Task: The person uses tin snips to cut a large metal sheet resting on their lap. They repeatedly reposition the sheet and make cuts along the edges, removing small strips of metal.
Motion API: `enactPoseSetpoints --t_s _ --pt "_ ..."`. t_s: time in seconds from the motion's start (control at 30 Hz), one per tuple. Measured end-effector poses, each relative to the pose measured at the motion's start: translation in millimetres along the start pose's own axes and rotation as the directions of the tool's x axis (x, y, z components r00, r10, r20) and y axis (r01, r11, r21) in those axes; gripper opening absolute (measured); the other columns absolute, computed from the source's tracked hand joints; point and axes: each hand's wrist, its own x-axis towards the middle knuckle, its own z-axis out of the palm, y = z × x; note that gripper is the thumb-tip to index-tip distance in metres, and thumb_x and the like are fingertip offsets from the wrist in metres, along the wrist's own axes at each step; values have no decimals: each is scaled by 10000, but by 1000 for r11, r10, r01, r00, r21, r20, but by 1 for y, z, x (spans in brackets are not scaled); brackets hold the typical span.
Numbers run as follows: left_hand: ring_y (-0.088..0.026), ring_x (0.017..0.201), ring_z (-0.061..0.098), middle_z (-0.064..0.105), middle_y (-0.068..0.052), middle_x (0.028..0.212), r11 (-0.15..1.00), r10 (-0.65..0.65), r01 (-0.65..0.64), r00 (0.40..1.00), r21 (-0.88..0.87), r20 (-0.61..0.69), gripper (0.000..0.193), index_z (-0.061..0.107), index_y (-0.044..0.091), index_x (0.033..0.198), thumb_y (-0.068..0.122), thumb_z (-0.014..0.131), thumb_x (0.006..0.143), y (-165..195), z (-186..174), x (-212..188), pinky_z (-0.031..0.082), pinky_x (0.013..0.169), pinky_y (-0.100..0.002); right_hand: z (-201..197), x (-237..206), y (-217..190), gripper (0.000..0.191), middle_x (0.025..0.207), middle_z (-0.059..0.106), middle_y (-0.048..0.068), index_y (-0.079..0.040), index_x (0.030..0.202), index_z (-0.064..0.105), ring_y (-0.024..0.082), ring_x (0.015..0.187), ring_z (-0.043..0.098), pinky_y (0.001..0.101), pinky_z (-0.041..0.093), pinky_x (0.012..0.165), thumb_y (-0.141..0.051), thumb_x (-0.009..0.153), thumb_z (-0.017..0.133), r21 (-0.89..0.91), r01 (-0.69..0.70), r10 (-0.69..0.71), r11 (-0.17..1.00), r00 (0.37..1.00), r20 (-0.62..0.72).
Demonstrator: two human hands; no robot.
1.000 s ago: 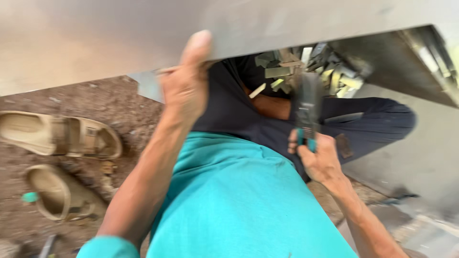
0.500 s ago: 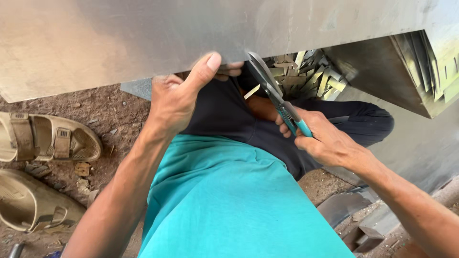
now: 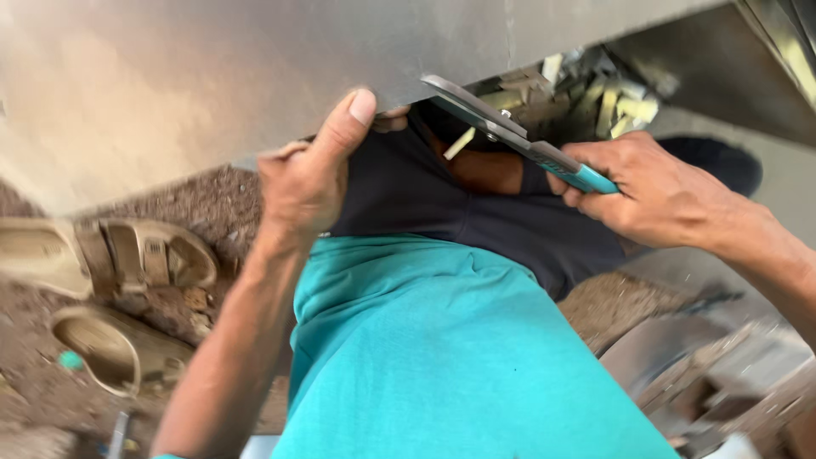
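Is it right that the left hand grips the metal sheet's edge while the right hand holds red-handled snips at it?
Not quite: in the head view the tin snips in the right hand have teal handles. The left hand does grip the metal sheet.

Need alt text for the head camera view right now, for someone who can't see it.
A person's left hand grips the lower edge of a large grey metal sheet while the right hand holds teal-handled snips at that edge. Tan sandals lie on the dirt at left.

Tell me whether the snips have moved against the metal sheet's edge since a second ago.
Yes. The snips, in the right hand, swung from upright below the metal sheet up to its edge.
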Motion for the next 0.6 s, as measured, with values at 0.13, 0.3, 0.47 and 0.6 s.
enactPoseSetpoints --t_s 0.13,0.3,0.47,0.6 --pt "-125 1025 741 778 -84 1130 943 176 -157 983 292 -42 288 760 -8 1174 224 756 1004 -26 59 6 608 939 -256 43 -26 -23 478 1036 685 133 -28 1216 561 190 962 693 382 567 817 -98 742 573 626 276 -210 730 961 -179" --pt "1 930 663 767 -25 1287 938 13 -15 1000 347 7 262 754 83 1255 207 690 1032 -72 105 0 467 673 -156 137 -26 -39 495 819 597 93 -1 1120 581 163 664 513 341 462 609 -167 658 514 819 335 5 466 925 -380" --pt "15 743 607 672 -84 1428 503 244 -395 918 769 312 337 688 82 1371 98 606 1044 -95 87 -3 416 508 -124 170 -6 -52 328 712 548 87 -5 960 569 169 596 490 347 428 538 -173 688 494 828 412 110 380 869 -483" --pt "-39 937 712 738 -88 1308 860 83 -94 996 502 45 361 713 35 1320 257 657 1040 -88 85 0 522 717 -166 146 -1 -51 206 730 593 74 -32 911 584 170 636 546 338 477 533 -137 738 543 694 508 98 511 767 -634"
